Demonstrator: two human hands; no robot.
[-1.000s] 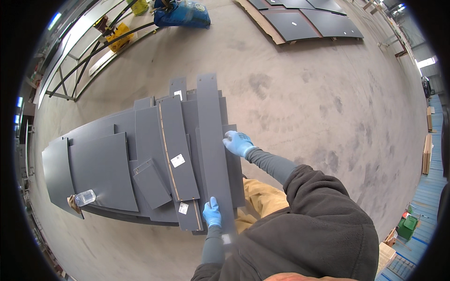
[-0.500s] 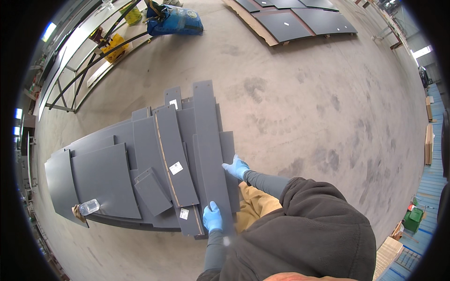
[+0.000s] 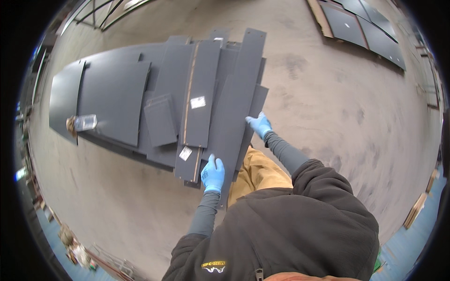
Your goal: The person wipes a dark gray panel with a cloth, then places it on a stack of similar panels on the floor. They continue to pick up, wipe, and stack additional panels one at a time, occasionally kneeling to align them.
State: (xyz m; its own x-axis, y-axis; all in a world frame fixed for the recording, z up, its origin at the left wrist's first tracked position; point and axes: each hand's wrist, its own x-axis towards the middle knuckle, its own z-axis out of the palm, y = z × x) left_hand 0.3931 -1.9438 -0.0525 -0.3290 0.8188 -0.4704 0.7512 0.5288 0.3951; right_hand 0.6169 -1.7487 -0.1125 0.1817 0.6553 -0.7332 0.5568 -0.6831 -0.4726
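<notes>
A long, narrow dark grey panel [image 3: 240, 89] lies at the right side of a stack of grey panels [image 3: 112, 93], its near end reaching toward my body. My left hand [image 3: 213, 175], in a light blue glove, is at the panel's left edge near that end, its fingers partly curled. On the opposite edge and farther along, my right hand [image 3: 260, 125], gloved alike, has its thumb over the panel's side; its other fingers are partly hidden. Left of the long panel is a shorter panel [image 3: 202, 84] with a pale strip along one edge and a white label [image 3: 198, 102].
A clear plastic bottle [image 3: 86, 122] lies on the stack's left part, beside a brown item [image 3: 70, 125]. Two small panels [image 3: 161, 121] rest mid-stack. More dark panels [image 3: 347, 25] lie at the far right, and a metal frame [image 3: 101, 18] stands at the far left.
My view has turned and shifted, so the stack appears higher and farther right. Both hands stay at the long panel's edges, and the panel keeps about the same place on the stack.
</notes>
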